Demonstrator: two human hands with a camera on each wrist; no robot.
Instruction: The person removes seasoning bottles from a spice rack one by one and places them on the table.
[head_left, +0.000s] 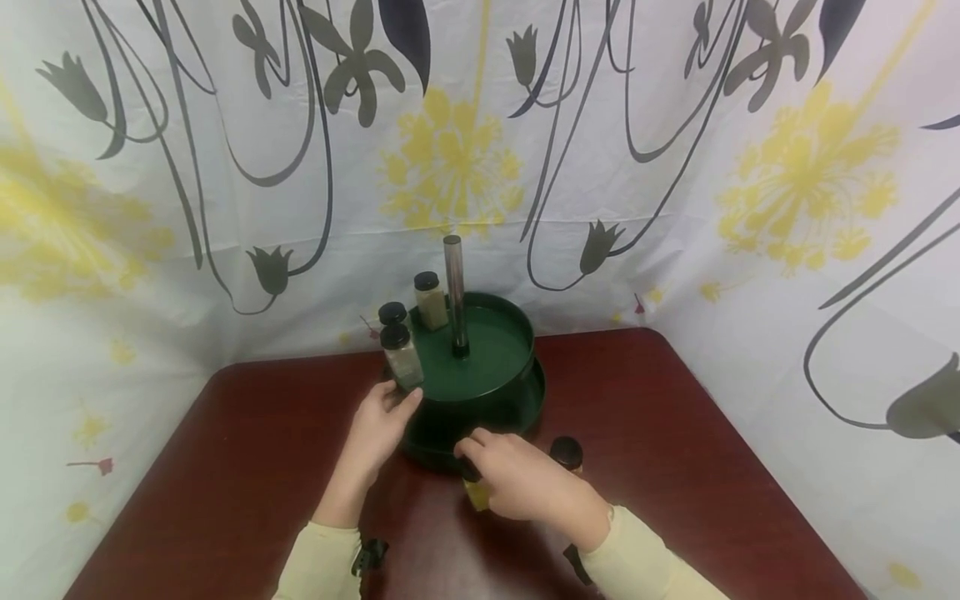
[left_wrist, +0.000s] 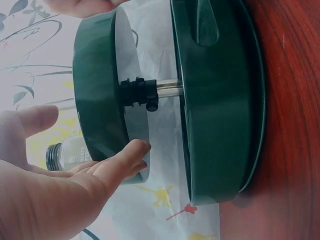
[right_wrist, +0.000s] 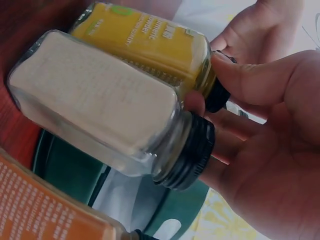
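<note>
Appearing at the lower centre of the head view, the yellow turmeric bottle (head_left: 477,496) was pinched at its black cap (right_wrist: 219,97) by the right hand (head_left: 519,479). The left hand (head_left: 381,425) was held with thumb and fingers spread, just beside a clear bottle (head_left: 405,367) on the green two-tier stand (head_left: 491,354) at the centre. In the right wrist view, a pale bottle (right_wrist: 95,95) was shown alongside, with an orange bottle (right_wrist: 50,207) at lower left.

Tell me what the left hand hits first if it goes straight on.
The left hand would probably meet the upper green tray first, near a black-capped jar. Its fingers overlap the tray in the left wrist view, so any gap is hard to judge.
</note>
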